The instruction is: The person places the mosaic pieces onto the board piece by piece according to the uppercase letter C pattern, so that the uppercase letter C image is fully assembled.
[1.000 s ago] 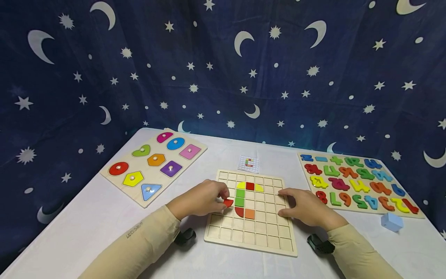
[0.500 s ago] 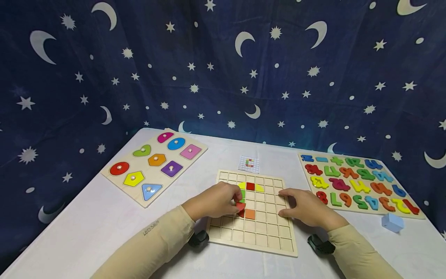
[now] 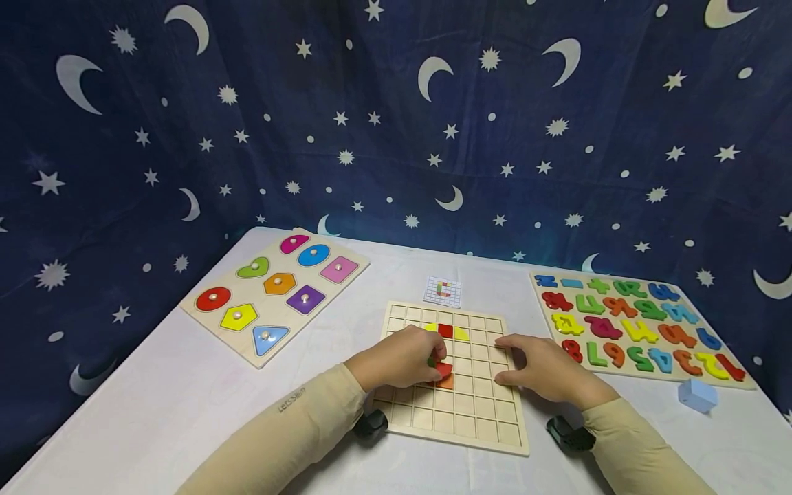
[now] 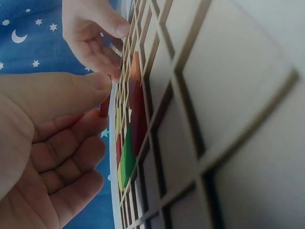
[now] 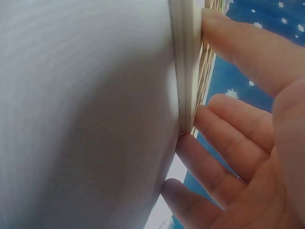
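My left hand (image 3: 399, 359) pinches a red quarter-round tile (image 3: 443, 371) between thumb and fingers, close over the wooden grid board (image 3: 465, 421). In the head view this tile overlaps an orange square tile (image 3: 446, 383) lying on the board. A red square tile (image 3: 445, 331) sits between two yellow rounded tiles, the right one (image 3: 461, 334) in full view. Green tiles (image 4: 127, 160) and another red tile (image 4: 138, 119) show in the left wrist view, partly hidden by my hand in the head view. With extended fingers, my right hand (image 3: 541, 366) rests on the board's right edge.
Behind the board lies a small printed pattern card (image 3: 443, 291). A shape puzzle with knobs (image 3: 323, 292) is at the left, a number puzzle (image 3: 671, 357) at the right. A light blue block (image 3: 698, 395) stands near the number puzzle.
My left hand has moved right across the board with the red quarter-round tile, from the left columns to over the orange square. My right hand stays at the board's edge.
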The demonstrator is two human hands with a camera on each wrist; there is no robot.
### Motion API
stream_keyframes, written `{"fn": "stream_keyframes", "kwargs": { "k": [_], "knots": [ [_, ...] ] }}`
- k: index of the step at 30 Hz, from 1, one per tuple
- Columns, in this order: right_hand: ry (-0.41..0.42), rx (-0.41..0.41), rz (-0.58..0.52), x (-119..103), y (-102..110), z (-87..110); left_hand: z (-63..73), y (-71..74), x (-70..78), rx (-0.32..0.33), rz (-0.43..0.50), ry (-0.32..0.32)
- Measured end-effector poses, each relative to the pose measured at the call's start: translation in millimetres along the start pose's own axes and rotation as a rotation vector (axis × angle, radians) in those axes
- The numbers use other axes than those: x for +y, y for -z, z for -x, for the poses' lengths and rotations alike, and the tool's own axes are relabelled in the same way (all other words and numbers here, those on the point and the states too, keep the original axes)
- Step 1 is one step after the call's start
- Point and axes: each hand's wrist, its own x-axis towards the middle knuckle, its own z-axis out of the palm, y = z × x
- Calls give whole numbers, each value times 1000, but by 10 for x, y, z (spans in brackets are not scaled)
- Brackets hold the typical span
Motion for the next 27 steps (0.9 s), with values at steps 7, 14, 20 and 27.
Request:
{"fn": "stream_keyframes", "kwargs": {
  "k": [7, 14, 20, 27],
  "knots": [
    [19, 1, 6, 4, 15, 2, -74, -59, 45, 6, -1, -13],
    [17, 2, 2, -2, 14, 8, -135, -127, 83, -36, 10, 3],
    [13, 7, 1, 1, 5, 11, -155, -133, 140, -67, 3, 11],
    [9, 5, 1, 11, -8, -1, -177, -147, 176, -69, -19, -1]
  ]
}}
